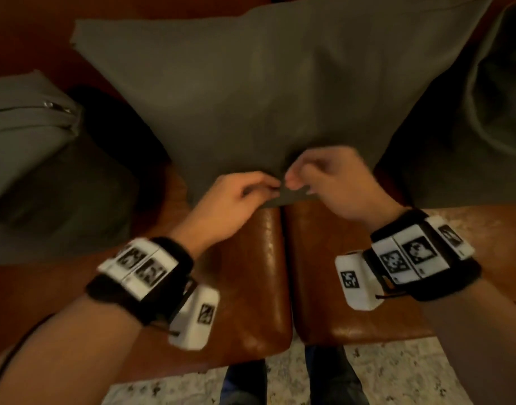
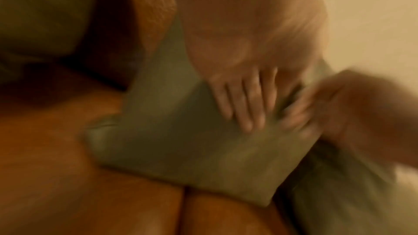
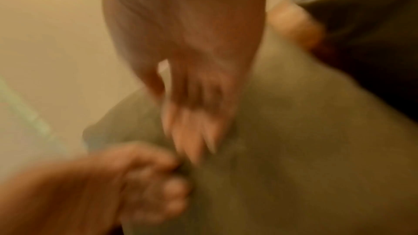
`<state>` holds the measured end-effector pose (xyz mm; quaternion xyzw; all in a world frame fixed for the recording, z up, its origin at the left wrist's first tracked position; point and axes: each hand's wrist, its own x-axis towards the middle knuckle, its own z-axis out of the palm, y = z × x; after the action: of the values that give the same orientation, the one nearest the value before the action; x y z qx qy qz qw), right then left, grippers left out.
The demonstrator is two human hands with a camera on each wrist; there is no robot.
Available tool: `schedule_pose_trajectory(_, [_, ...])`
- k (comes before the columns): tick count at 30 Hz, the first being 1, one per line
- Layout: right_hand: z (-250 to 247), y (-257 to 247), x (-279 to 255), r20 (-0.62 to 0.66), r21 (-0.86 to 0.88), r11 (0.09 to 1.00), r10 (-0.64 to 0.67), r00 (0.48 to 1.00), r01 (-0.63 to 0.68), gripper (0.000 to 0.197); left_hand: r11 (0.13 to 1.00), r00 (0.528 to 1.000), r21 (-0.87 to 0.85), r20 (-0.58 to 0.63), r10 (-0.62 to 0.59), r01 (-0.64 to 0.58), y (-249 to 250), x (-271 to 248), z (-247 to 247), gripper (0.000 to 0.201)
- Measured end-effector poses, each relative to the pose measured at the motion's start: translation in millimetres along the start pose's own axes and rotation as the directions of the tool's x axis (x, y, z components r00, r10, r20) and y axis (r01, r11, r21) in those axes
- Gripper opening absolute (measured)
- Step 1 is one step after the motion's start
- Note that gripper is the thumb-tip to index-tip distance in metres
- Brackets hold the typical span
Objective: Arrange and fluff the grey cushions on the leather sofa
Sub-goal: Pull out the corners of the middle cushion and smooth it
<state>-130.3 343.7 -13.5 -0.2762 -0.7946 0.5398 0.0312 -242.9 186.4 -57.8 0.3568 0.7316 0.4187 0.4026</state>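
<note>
A large grey cushion (image 1: 250,97) stands tilted against the sofa back, its lower corner pointing at me over the seam between two brown leather seat pads (image 1: 250,273). My left hand (image 1: 272,187) and right hand (image 1: 291,179) meet at that corner, and each pinches the fabric with curled fingers. Both wrist views are blurred. In the left wrist view my left fingers (image 2: 244,103) lie on the cushion (image 2: 181,158). The right wrist view has my right fingers (image 3: 192,131) on the cushion (image 3: 294,149), with the left hand (image 3: 135,185) close beside them.
A second grey cushion (image 1: 31,135) with a zipper lies on the seat at the left. A third grey cushion (image 1: 470,127) leans at the right. The seat's front edge is near me, with speckled floor (image 1: 397,375) and my shoes (image 1: 245,381) below it.
</note>
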Motion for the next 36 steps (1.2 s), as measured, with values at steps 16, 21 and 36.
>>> schedule_pose_trajectory(16, [-48,85,-11,-0.623,-0.093,0.927,0.230,0.748,-0.363,0.038,0.937,0.627,-0.082,-0.723,-0.291,0.340,-102,-35,-44,0.044])
schedule_pose_trajectory(21, [-48,60,16,-0.495,0.565,0.811,0.481,0.724,-0.152,0.085,0.787,0.470,-0.600,-0.741,-0.480,-0.142,-42,40,-44,0.085])
schedule_pose_trajectory(36, [-77,52,13,-0.285,0.436,0.864,0.396,0.873,-0.250,0.067,0.968,0.103,0.216,-0.973,0.204,0.124,-8,14,14,0.045])
